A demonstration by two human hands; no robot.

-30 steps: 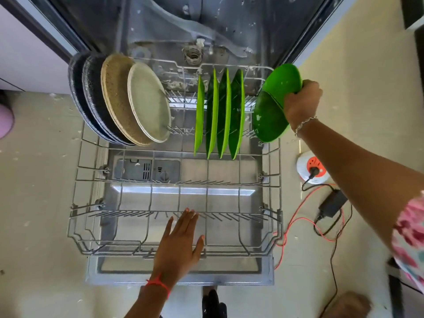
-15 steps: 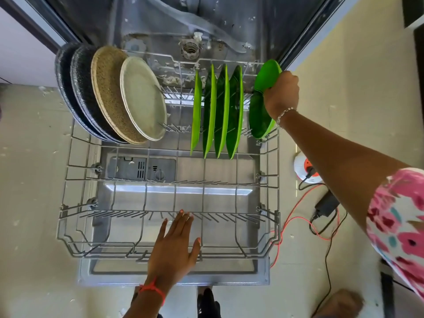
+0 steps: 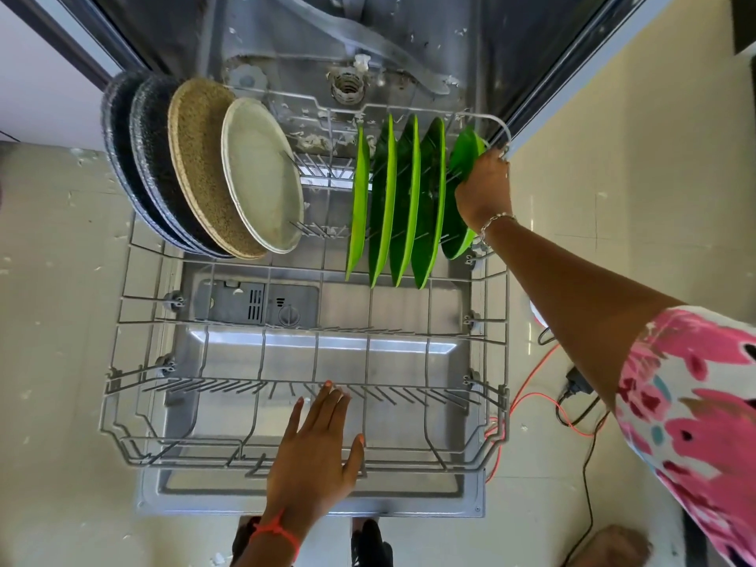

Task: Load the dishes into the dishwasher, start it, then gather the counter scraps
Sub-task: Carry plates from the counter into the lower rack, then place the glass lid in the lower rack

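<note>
The dishwasher's grey wire rack (image 3: pixel 122 407) is pulled out over the open door. My right hand (image 3: pixel 484 190) grips a green plate (image 3: pixel 460 231) standing at the rack's far right corner, next to several green plates (image 3: pixel 403 198) set upright in the tines. My left hand (image 3: pixel 317 452) rests with straight fingers on the rack's front rail. At the back left stand a cream plate (image 3: pixel 262 173), a speckled tan plate (image 3: pixel 196 157) and dark plates (image 3: pixel 151 157).
The dishwasher tub (image 3: pixel 352 43) with its spray arm lies beyond the rack. A red cable (image 3: pixel 532 386) and a black adapter with cord (image 3: pixel 577 386) lie on the tiled floor at the right. White cabinet fronts flank the machine.
My right hand has carried the green plate from beyond the rack's right edge down into the rack's far right slot. My left hand has stayed on the front rail.
</note>
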